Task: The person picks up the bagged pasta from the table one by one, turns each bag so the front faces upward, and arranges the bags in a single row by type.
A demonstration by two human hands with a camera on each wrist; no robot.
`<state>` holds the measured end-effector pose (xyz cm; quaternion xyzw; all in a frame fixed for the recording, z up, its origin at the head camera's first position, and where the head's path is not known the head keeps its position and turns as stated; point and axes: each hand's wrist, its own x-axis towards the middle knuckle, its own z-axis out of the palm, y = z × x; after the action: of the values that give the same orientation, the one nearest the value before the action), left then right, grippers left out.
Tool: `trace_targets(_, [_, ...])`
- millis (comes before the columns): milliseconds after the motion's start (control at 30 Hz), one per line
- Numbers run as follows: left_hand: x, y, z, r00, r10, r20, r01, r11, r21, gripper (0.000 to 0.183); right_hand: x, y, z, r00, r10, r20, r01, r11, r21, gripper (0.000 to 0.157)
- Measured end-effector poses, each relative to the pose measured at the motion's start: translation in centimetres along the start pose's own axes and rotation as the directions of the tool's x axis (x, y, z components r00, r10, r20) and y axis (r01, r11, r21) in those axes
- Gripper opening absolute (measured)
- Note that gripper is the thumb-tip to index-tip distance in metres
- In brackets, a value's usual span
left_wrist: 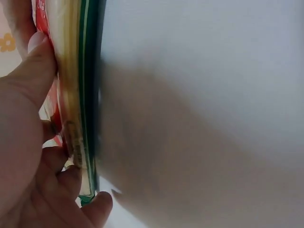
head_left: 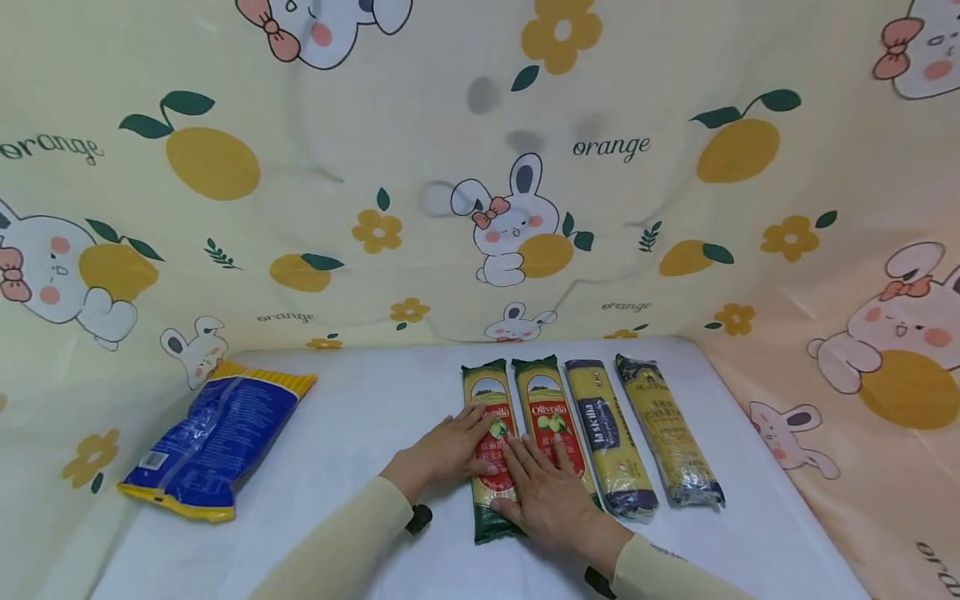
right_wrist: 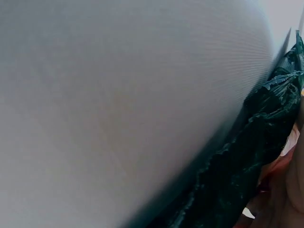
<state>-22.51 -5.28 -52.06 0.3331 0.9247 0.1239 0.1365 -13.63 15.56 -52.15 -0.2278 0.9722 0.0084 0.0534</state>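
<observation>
Two Olivoilà spaghetti packs with red labels and green ends lie side by side on the white table. My left hand [head_left: 442, 450] rests on the left edge of the first pack [head_left: 489, 387], fingers laid across its label. Over the lower part of the second pack [head_left: 551, 410] lies my right hand [head_left: 551, 500], its fingers extended and its thumb reaching onto the first pack. The left wrist view shows the thumb and fingers against the first pack's side [left_wrist: 71, 71]. A crinkled green pack end [right_wrist: 237, 161] appears beside the right hand in the right wrist view.
Right of these lie a yellow La Sicilia pasta pack [head_left: 609, 437] and another yellow pasta pack [head_left: 671, 433], slightly slanted. A blue and yellow bag [head_left: 217, 442] lies at the table's left. Behind the table [head_left: 360, 400] hangs a patterned cloth [head_left: 420, 275].
</observation>
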Motion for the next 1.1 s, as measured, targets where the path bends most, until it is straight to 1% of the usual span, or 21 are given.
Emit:
trace_targets(133, [-0.8,-0.3,0.2,0.999,-0.004,-0.034,0.002,0.999,-0.042,0.085,0.1,-0.3,0.1,1.0,0.001,-0.007,-0.001,1.0,-0.001,0.085])
trace_targets(233, [-2.3,-1.2,-0.1,0.998,-0.029,-0.061,0.025,0.997,-0.068,0.077,0.1,-0.4,0.2,1.0,-0.004,-0.013,0.004,1.0,0.016,0.086])
trace_targets(300, [-3.8,-2.7,-0.7,0.994,-0.071,-0.089,0.065,0.996,-0.068,0.071,0.2,-0.4,0.3,1.0,-0.006,-0.014,0.007,0.999,0.034,0.086])
trace_targets(333, [-4.8,-3.7,-1.1,0.989,-0.1,-0.108,0.093,0.994,-0.064,0.067,0.2,-0.4,0.4,1.0,-0.003,-0.01,0.003,0.999,0.041,0.085])
trace_targets(400, [-6.8,-6.2,-2.2,0.974,-0.156,-0.164,0.152,0.988,-0.041,0.062,0.2,-0.3,0.3,1.0,0.003,-0.004,-0.003,0.999,0.054,0.085])
trace_targets(467, [-9.0,-9.1,-3.5,0.949,-0.219,-0.226,0.222,0.975,-0.013,0.057,0.1,-0.3,0.3,1.0,0.009,0.001,-0.009,0.998,0.065,0.085])
trace_targets(567, [-12.6,-13.6,-5.8,0.898,-0.301,-0.322,0.328,0.944,0.032,0.053,0.0,-0.2,0.1,1.0,0.018,0.002,-0.018,0.997,0.077,0.085])
trace_targets(633, [-15.0,-16.4,-6.9,0.857,-0.351,-0.377,0.404,0.912,0.071,0.051,0.0,-0.1,0.0,1.0,0.024,0.001,-0.024,0.996,0.082,0.085])
trace_targets(667, [-16.1,-17.7,-7.2,0.834,-0.381,-0.398,0.444,0.892,0.077,0.052,-0.1,0.0,0.0,1.0,0.026,-0.001,-0.026,0.996,0.082,0.085])
trace_targets(733, [-18.2,-20.0,-7.4,0.796,-0.423,-0.432,0.507,0.856,0.096,0.054,-0.1,0.0,0.0,1.0,0.026,-0.005,-0.026,0.997,0.079,0.085])
trace_targets(767, [-19.1,-20.9,-7.2,0.78,-0.45,-0.434,0.537,0.839,0.095,0.057,-0.2,0.0,0.0,1.0,0.023,-0.005,-0.023,0.997,0.075,0.085])
trace_targets(800, [-20.1,-21.7,-6.9,0.77,-0.481,-0.418,0.562,0.823,0.087,0.06,-0.2,0.0,0.0,1.0,0.02,-0.005,-0.019,0.997,0.074,0.084])
trace_targets(867, [-21.6,-22.9,-6.0,0.76,-0.534,-0.371,0.595,0.801,0.067,0.068,-0.2,0.0,0.0,1.0,0.013,-0.002,-0.012,0.997,0.071,0.084])
trace_targets(933, [-22.5,-23.6,-5.0,0.754,-0.58,-0.308,0.618,0.785,0.035,0.076,-0.1,0.0,0.1,1.0,0.007,0.0,-0.007,0.997,0.071,0.084])
trace_targets(1000, [-22.8,-24.0,-4.4,0.75,-0.61,-0.257,0.629,0.778,-0.011,0.082,-0.2,-0.1,0.1,1.0,0.005,-0.004,-0.004,0.997,0.072,0.084])
trace_targets(1100, [-22.2,-24.1,-4.2,0.741,-0.639,-0.207,0.638,0.766,-0.078,0.087,-0.3,0.0,0.3,1.0,0.012,-0.017,-0.011,0.996,0.09,0.084])
